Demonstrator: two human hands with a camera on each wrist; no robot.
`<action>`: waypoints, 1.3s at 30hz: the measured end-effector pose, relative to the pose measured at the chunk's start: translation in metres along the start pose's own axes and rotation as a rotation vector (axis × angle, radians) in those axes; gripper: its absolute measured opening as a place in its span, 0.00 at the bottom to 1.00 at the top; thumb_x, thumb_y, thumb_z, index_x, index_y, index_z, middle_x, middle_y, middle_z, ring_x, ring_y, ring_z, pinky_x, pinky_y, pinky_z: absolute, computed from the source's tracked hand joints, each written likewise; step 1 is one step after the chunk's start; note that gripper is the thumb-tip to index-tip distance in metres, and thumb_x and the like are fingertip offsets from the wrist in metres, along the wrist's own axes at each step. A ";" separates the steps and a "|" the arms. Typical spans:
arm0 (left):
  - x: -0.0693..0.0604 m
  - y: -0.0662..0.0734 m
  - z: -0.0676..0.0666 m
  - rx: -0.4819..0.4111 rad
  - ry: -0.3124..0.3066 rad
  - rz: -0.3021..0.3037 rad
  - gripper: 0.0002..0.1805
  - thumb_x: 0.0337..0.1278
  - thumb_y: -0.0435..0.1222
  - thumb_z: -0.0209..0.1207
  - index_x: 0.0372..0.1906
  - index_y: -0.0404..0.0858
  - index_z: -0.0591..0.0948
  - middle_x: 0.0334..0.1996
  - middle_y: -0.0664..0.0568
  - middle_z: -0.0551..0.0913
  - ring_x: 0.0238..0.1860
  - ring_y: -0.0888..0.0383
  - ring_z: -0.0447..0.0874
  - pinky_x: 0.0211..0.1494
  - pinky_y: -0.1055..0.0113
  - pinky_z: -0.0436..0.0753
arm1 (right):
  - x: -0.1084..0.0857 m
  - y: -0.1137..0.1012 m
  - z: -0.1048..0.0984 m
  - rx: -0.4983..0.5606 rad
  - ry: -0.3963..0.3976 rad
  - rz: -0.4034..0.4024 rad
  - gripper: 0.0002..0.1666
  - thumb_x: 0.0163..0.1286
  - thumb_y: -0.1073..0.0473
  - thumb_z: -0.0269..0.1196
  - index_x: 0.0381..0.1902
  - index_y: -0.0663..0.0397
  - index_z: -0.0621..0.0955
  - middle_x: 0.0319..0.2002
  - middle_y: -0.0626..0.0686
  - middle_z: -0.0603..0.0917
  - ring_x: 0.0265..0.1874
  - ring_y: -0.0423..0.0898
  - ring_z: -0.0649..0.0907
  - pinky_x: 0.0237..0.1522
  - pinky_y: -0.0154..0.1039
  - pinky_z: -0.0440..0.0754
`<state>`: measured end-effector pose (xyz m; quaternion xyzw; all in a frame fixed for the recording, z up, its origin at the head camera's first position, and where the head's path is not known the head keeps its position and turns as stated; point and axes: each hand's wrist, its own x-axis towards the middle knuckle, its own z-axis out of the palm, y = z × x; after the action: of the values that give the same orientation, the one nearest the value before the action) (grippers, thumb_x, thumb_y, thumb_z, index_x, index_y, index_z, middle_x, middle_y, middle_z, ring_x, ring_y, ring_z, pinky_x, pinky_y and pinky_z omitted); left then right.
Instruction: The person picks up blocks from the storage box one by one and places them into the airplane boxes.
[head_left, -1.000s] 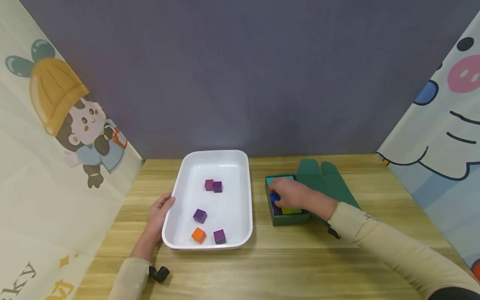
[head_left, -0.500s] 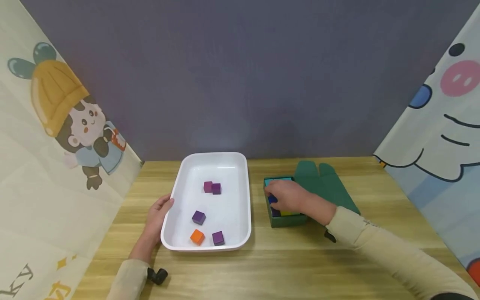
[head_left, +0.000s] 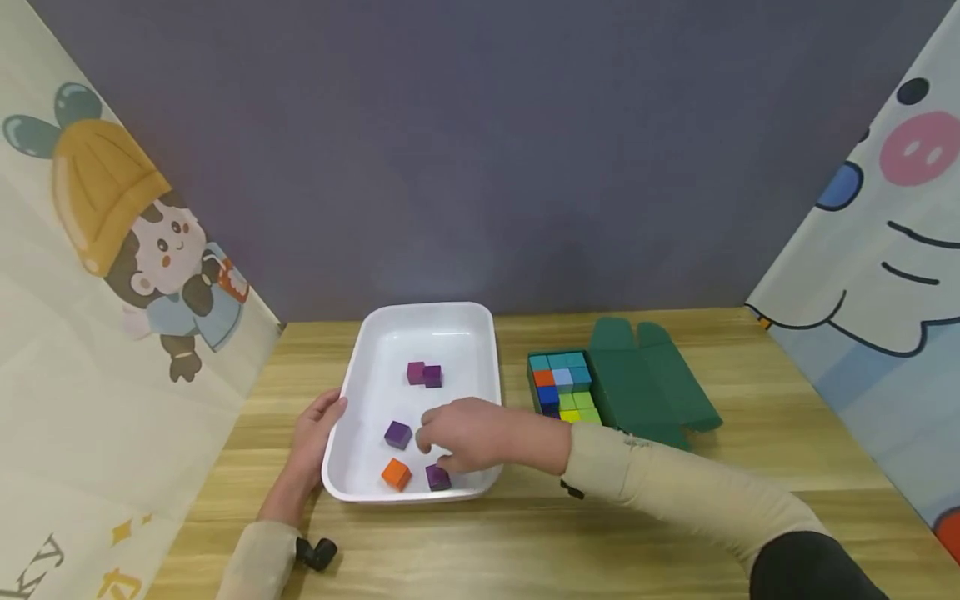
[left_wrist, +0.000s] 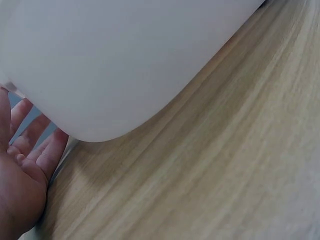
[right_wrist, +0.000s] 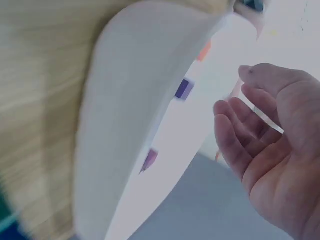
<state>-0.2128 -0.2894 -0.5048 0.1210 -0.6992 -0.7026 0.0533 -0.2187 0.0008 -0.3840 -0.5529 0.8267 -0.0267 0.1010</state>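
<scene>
My left hand holds the left rim of a white tray, thumb at the rim and fingers along the outer side. The left wrist view shows that hand beside the tray wall. Above the tray's right part hovers my right hand, fingers loosely bent; the right wrist view shows nothing in its grasp. Near its fingers lie a purple cube, an orange cube and another purple cube, partly covered by the hand. Two touching purple cubes sit farther back in the tray.
To the right stands an opened green box with its lid folded out to the right. Rows of coloured cubes fill it, and the right forearm covers its near side. A grey panel rises behind the wooden table.
My right hand has left the green box and moved left over the tray, uncovering the cubes in the box. My left hand stays at the tray's rim.
</scene>
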 end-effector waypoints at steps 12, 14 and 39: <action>-0.001 0.002 0.001 -0.030 0.012 0.009 0.24 0.69 0.44 0.56 0.62 0.34 0.73 0.44 0.53 0.84 0.41 0.59 0.84 0.43 0.65 0.85 | 0.067 -0.030 0.016 -0.090 -0.182 -0.130 0.21 0.60 0.58 0.70 0.51 0.35 0.82 0.35 0.38 0.74 0.30 0.37 0.74 0.30 0.31 0.74; -0.001 0.002 0.001 -0.036 0.018 0.016 0.23 0.69 0.43 0.56 0.61 0.34 0.74 0.42 0.56 0.84 0.39 0.59 0.84 0.42 0.65 0.85 | 0.074 -0.029 0.020 -0.090 -0.204 -0.124 0.23 0.59 0.59 0.71 0.51 0.35 0.82 0.35 0.39 0.74 0.31 0.37 0.74 0.32 0.31 0.75; 0.000 0.001 -0.002 0.015 0.007 0.006 0.28 0.69 0.46 0.56 0.65 0.32 0.71 0.52 0.45 0.80 0.43 0.59 0.83 0.46 0.65 0.84 | 0.058 -0.008 0.005 0.004 -0.106 -0.101 0.13 0.62 0.59 0.70 0.44 0.43 0.83 0.32 0.40 0.74 0.31 0.38 0.74 0.35 0.26 0.73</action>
<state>-0.2120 -0.2910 -0.5040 0.1217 -0.7047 -0.6966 0.0567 -0.2322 -0.0552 -0.3952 -0.5942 0.7913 -0.0038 0.1443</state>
